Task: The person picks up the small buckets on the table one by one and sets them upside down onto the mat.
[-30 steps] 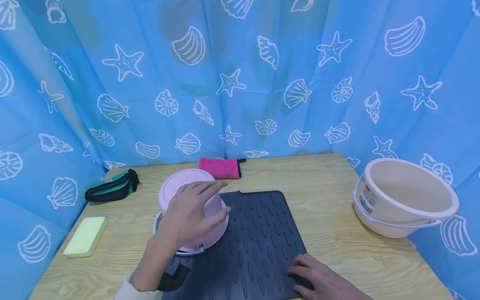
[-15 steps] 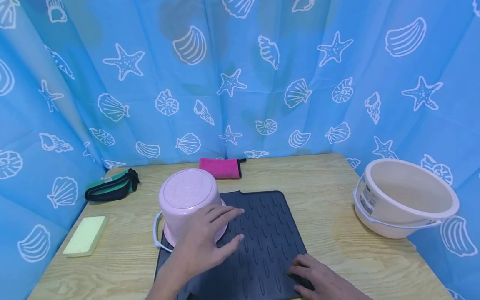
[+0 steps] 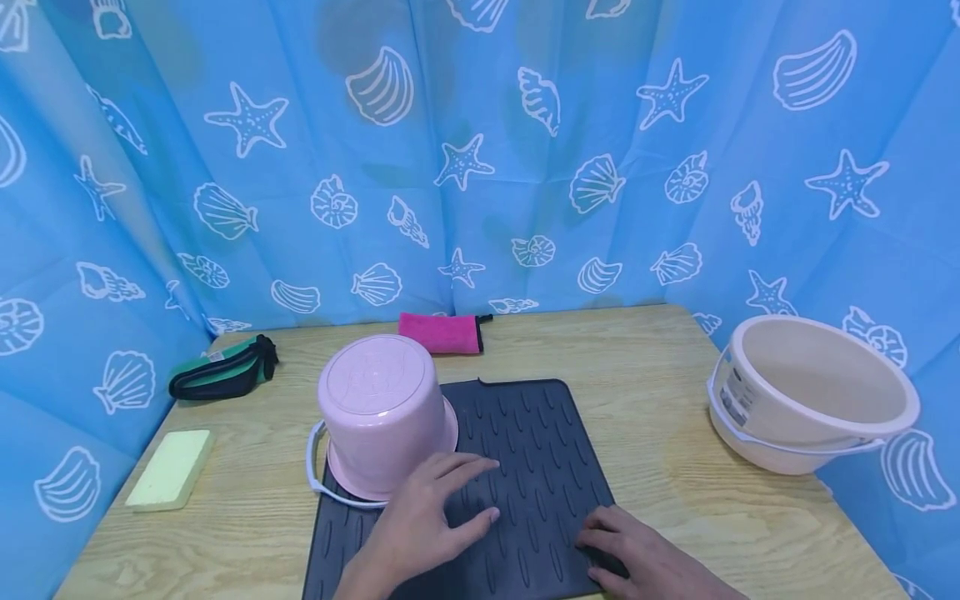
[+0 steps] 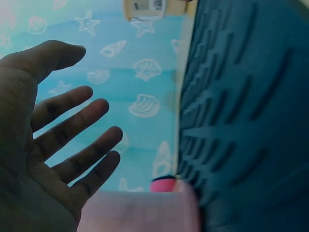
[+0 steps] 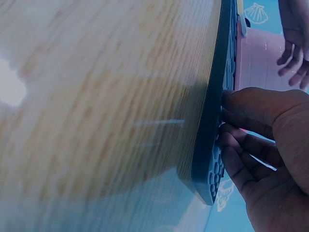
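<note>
A pink bucket stands upside down on the left part of a black ridged mat. Its pale handle hangs to the left and front. My left hand hovers over the mat just in front of the bucket, fingers spread, nothing in it; the left wrist view shows the bare palm. At the mat's front right corner my right hand rests with bent fingers, and the right wrist view has its fingertips touching the mat's top near the edge.
A beige bucket with a handle stands at the table's right. At the back lies a pink cloth pouch. To the left are a green and black pouch and a pale yellow sponge block. Blue shell-print curtains surround the wooden table.
My left hand has come off the pink bucket's side toward the front and right, and the bucket shows more fully. The right hand stays in place.
</note>
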Motion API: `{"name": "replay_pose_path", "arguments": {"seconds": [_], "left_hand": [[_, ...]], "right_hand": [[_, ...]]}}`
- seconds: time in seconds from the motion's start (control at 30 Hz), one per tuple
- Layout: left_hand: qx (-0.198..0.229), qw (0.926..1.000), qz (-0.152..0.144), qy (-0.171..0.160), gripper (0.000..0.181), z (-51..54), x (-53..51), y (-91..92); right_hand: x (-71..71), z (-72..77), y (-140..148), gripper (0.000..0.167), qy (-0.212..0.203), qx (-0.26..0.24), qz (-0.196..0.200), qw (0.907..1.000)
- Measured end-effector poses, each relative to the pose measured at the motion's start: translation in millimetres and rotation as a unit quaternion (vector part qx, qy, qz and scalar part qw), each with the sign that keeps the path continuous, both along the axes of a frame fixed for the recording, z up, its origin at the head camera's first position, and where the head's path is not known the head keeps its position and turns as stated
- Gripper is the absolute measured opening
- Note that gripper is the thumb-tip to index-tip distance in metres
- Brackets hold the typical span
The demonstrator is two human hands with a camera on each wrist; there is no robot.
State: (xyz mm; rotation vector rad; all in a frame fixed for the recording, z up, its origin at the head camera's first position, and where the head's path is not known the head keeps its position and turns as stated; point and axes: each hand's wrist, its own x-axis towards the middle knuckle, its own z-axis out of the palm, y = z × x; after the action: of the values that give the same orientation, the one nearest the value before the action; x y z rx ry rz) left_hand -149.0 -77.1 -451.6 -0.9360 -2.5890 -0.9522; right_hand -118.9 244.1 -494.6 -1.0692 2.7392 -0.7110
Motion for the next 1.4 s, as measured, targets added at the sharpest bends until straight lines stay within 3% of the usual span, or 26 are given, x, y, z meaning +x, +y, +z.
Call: {"name": "replay_pose_path", "arguments": {"seconds": [0.2,0.4,0.7,0.93,1.23,1.4], "left_hand": [[-0.009,0.9996,-0.008,-0.025,0.043,-18.0,2.5,1.4],[-0.03,0.9968,-0.005,-0.074,0.044,-32.0,3.8,1.1],[-0.039,0.9919,-0.008,-0.121,0.046,-44.0,5.5,-1.0],[-0.033,0.9885,-0.015,-0.147,0.049,-52.5,6.6,-2.3],[-0.036,0.9862,-0.034,-0.158,0.027,-60.8,2.3,-6.1],[-0.027,0.9847,-0.046,-0.166,0.023,-61.9,0.2,-7.3]], "right_hand": [[0.4,1.0,0,0.025,0.013,-0.003,0.005,0.9999],[0.5,2.3,1,0.029,-0.016,0.01,-0.004,0.9998],[-0.4,1.2,0,0.026,0.009,0.0,0.009,0.9999],[0.1,2.9,2,0.027,0.004,0.006,0.007,0.9999],[2.1,2.1,7,0.021,0.05,-0.015,0.02,0.9984],[1.6,15.1,15,0.02,0.098,-0.015,-0.021,0.9949]]}}
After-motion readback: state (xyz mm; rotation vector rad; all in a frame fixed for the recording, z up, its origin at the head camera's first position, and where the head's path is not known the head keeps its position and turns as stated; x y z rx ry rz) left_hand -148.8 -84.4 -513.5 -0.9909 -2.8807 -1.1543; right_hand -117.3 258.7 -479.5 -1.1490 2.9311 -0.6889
